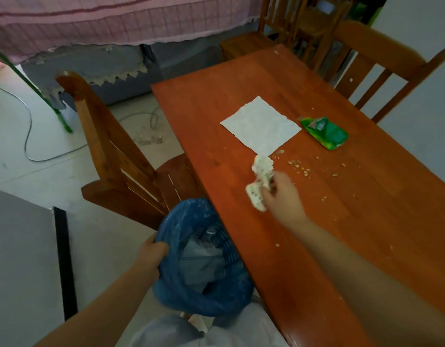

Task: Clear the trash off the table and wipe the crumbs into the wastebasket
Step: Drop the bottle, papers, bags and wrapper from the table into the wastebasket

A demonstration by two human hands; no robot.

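Note:
My right hand (281,199) is over the red-brown wooden table (354,209), shut on a crumpled white tissue (260,179) that sticks out above and below my fingers. My left hand (152,254) grips the rim of the blue wastebasket (203,259), lined with a blue plastic bag, held against the table's left edge. A flat white napkin (260,125) lies further up the table. A crumpled green wrapper (325,132) sits to its right. Several tan crumbs (300,166) are scattered right of the tissue.
A wooden chair (121,161) stands at the table's left side, just behind the wastebasket. Two more wooden chairs (381,68) stand at the far end and right. A cable (28,136) runs across the tiled floor. A pink cloth (116,21) hangs at the back.

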